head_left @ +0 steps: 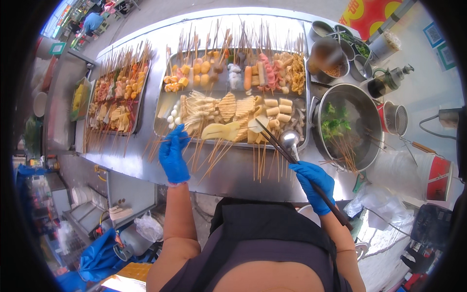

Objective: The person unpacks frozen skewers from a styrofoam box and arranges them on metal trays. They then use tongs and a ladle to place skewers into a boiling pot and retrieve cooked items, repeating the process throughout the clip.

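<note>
My left hand (174,155), in a blue glove, is at the front edge of a metal tray (156,127), just below several small white eggs (174,113). Its fingers are bent together among thin wooden sticks; what they pinch, if anything, is hidden. My right hand (314,186), also gloved in blue, is closed round long dark chopsticks (278,142) and the handle of a metal ladle (290,139). The chopstick tips reach over a pale flat slice (259,124) on the tray. Beside it lie yellowish slices (221,130) and enoki mushrooms (202,108) on skewers.
On the right, a round pot (320,104) holds liquid, green leaves (335,119) and skewers. Behind it stand sauce pots (327,53) and a pump bottle (386,83). A second tray (141,114) of skewers is at left. A red-and-white bucket (439,177) sits at right.
</note>
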`<action>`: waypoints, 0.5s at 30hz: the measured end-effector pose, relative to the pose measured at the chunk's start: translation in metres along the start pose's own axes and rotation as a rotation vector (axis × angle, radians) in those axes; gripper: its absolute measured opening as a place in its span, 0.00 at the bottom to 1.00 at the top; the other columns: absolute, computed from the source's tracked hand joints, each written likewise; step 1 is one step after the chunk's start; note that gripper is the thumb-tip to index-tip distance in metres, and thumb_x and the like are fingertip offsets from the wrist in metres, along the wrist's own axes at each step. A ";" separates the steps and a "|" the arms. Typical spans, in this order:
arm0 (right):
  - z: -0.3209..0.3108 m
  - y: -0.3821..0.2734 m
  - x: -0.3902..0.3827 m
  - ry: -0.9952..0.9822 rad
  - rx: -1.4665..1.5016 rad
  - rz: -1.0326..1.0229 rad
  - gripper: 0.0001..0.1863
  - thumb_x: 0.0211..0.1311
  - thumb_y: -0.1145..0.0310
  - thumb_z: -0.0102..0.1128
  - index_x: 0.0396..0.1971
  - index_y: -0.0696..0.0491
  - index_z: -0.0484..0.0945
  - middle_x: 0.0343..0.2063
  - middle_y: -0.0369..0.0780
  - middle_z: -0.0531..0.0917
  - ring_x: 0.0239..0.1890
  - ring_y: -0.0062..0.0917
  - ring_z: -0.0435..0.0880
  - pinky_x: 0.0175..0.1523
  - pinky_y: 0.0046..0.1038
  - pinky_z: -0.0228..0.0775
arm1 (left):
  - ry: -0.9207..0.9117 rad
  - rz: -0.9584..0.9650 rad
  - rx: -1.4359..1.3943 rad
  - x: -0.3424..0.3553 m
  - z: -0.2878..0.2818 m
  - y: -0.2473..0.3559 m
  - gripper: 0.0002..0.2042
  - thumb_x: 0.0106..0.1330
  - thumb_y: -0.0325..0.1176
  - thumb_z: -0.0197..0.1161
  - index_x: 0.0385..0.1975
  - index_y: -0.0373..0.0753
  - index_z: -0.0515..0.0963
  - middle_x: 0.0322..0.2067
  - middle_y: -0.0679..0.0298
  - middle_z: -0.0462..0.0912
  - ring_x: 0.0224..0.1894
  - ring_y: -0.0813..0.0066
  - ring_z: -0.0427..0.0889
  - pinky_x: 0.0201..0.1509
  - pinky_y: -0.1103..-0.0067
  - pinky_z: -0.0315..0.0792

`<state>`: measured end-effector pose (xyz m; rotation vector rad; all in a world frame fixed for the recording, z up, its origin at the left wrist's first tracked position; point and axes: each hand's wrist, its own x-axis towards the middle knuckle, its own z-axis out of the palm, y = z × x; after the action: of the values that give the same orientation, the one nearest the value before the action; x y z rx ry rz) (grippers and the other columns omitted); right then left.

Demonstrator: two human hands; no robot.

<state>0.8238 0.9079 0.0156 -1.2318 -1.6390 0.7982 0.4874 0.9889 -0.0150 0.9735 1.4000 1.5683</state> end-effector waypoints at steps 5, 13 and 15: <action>0.002 -0.001 0.000 -0.010 -0.027 0.004 0.12 0.52 0.80 0.57 0.39 0.54 0.76 0.38 0.40 0.81 0.44 0.31 0.78 0.47 0.24 0.71 | -0.083 0.094 0.089 -0.010 0.014 0.014 0.12 0.66 0.30 0.49 0.44 0.34 0.74 0.42 0.58 0.77 0.42 0.73 0.76 0.46 0.76 0.73; 0.001 -0.004 0.004 -0.042 -0.049 0.002 0.13 0.52 0.80 0.57 0.39 0.54 0.76 0.38 0.40 0.81 0.44 0.32 0.78 0.47 0.25 0.71 | -0.122 0.152 0.111 -0.017 0.022 0.028 0.11 0.64 0.26 0.50 0.43 0.32 0.74 0.42 0.57 0.78 0.41 0.73 0.77 0.45 0.76 0.73; 0.000 -0.004 0.004 -0.047 -0.062 0.003 0.13 0.52 0.79 0.57 0.39 0.54 0.76 0.38 0.40 0.81 0.44 0.32 0.78 0.47 0.25 0.72 | -0.128 0.132 0.120 -0.016 0.023 0.028 0.11 0.64 0.25 0.50 0.43 0.32 0.74 0.42 0.57 0.78 0.41 0.73 0.77 0.45 0.77 0.73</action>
<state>0.8215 0.9106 0.0203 -1.2676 -1.7120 0.7884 0.5129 0.9806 0.0140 1.2388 1.3759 1.5017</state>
